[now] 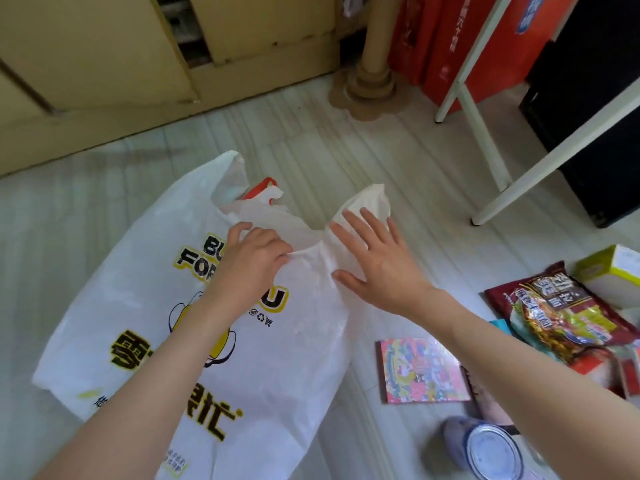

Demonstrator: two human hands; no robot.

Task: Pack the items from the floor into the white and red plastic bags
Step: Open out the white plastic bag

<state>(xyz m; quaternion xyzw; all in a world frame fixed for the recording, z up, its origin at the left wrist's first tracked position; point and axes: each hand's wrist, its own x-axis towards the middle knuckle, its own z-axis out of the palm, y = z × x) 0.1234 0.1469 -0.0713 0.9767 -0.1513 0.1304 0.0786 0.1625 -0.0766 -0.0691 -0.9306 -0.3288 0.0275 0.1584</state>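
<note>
With the left hand (254,258) pinching the white plastic bag's (194,341) mouth rim and the right hand (375,261) spread flat beside its handle, opening is underway; next, the noodle packet (568,313) right of the bag likely goes in.

- Two arms in my view, both bare from the lower frame edge to the fingertips; no sleeve edge shows anywhere.
- Left hand (251,258): no ring, watch or band that I can see; nails short, unpainted.
- Right hand (375,261): likewise bare at wrist and fingers, nails short.
- No gloves, tape or markings on either forearm.
- Rest of the body is out of frame.
</note>
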